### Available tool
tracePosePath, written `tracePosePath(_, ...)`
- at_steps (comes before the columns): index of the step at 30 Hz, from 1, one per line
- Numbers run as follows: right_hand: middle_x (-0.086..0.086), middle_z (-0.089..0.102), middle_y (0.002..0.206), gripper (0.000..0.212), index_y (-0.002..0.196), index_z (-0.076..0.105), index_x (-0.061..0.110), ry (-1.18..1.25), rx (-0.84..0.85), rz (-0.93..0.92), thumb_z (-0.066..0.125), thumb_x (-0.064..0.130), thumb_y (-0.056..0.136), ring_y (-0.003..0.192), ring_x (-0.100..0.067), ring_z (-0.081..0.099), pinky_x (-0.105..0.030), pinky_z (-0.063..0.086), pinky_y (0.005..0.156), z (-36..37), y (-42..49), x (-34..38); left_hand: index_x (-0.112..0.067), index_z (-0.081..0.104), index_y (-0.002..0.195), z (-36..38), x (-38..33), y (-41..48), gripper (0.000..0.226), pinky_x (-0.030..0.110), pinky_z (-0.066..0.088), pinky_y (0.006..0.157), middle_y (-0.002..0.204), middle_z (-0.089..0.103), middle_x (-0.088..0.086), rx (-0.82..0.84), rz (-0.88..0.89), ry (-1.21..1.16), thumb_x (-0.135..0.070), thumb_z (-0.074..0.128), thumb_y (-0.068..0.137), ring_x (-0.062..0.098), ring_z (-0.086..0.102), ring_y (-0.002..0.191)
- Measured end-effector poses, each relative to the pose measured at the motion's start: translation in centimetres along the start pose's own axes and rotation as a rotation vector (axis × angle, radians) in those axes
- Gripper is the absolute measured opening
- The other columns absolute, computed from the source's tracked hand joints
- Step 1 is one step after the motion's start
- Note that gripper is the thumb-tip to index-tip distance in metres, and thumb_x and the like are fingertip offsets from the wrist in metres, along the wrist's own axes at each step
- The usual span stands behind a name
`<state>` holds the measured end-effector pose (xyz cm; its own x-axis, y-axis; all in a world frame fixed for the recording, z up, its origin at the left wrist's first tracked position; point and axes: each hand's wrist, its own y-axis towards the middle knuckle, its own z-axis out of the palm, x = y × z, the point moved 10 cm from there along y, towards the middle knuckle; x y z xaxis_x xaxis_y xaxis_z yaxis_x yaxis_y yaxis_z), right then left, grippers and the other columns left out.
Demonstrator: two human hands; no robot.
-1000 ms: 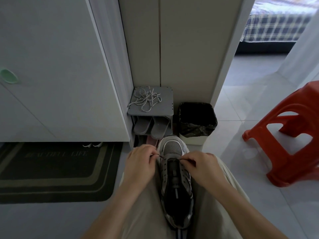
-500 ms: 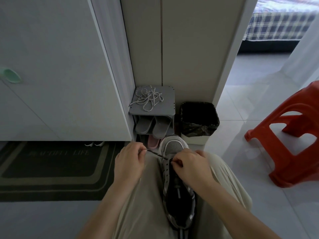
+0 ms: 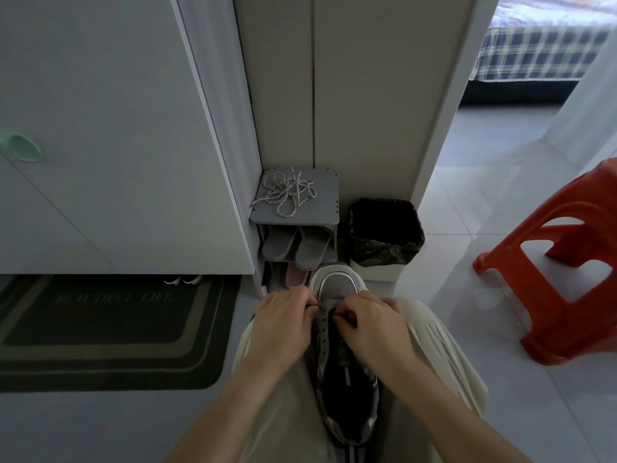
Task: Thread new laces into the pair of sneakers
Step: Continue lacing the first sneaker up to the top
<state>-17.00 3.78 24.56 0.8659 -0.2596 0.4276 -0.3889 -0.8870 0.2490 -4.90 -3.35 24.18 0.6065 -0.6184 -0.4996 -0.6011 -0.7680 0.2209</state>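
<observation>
Down on the lap, the left hand point(image 3: 283, 324) has its fingers curled in, thumb and forefinger pinching a short stretch of dark lace point(image 3: 317, 307) that runs across to the front eyelets. The right hand point(image 3: 375, 325) is curled as well, its fingertips nipping the sneaker point(image 3: 345, 389) at the eyelet edge beside the tongue; whether the lace also lies under them is too small to tell. That grey and black sneaker lies lengthwise between the 2 thighs in pale trousers point(image 3: 283, 422), toe pointing away and poking past the knees, heel toward the body.

Just beyond the toe stands a small grey shoe rack point(image 3: 329, 195) in the corner by the wall. A loose tangle of pale lace point(image 3: 287, 195) lies on its top shelf, toward the left edge, one end hanging over. Below, 2 grey slippers point(image 3: 298, 245) sit side by side. A bin with a black liner point(image 3: 384, 235) stands just beside the rack's right side. A red plastic stool point(image 3: 561, 289) is on the tiled floor at the right, a dark doormat point(image 3: 100, 332) at the left.
</observation>
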Motion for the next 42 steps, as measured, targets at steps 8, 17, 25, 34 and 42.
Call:
tracePosePath(8,0.010,0.061,0.072,0.015,0.073,0.064,0.026,-0.089,0.012,-0.063,0.054,0.035,0.079,0.065,-0.013,0.060,-0.030,0.036,0.074,0.9,0.2,0.8,-0.034,0.043,0.087,0.5,1.5,-0.7,0.010,0.042,0.052,0.072,0.094,0.069,-0.010,0.008,-0.157,-0.145,-0.030,0.050,0.093,0.012,0.063,0.082)
tracePosePath(17,0.010,0.062,0.075,0.035,0.074,0.064,0.026,-0.138,0.016,-0.060,0.034,0.041,0.082,0.066,-0.014,0.061,-0.033,0.041,0.076,1.3,0.4,0.9,-0.030,0.043,0.088,0.3,1.5,-0.6,0.009,0.043,0.052,0.070,0.089,0.066,-0.009,-0.002,-0.193,-0.173,-0.029,0.049,0.094,0.013,0.062,0.080)
tracePosePath(25,0.007,0.060,0.071,0.013,0.070,0.062,0.023,-0.197,-0.016,-0.096,0.057,0.029,0.081,0.057,-0.014,0.059,-0.034,0.046,0.074,1.5,0.3,1.2,-0.023,0.046,0.090,0.0,1.0,-0.4,0.007,0.030,0.050,0.068,0.082,0.058,-0.014,0.019,-0.190,-0.220,-0.025,0.049,0.096,0.005,0.058,0.078)
tracePosePath(34,0.009,0.058,0.067,0.030,0.067,0.061,0.024,-0.188,-0.132,-0.150,0.040,0.036,0.085,0.057,-0.012,0.057,-0.030,0.037,0.078,0.6,-0.2,2.0,-0.016,0.050,0.089,0.4,1.5,-0.2,0.009,0.014,0.037,0.061,0.078,0.054,-0.011,0.069,-0.250,-0.317,-0.020,0.049,0.096,0.001,0.053,0.073)
tracePosePath(42,0.013,0.061,0.076,0.016,0.077,0.065,0.027,0.091,-0.012,-0.043,0.052,0.031,0.085,0.068,-0.008,0.059,-0.031,0.041,0.084,0.2,0.5,0.6,-0.017,0.045,0.083,-2.6,1.6,1.1,0.016,0.020,0.048,0.069,0.084,0.072,-0.004,-0.079,-0.302,-0.609,-0.012,0.043,0.098,0.011,0.066,0.078)
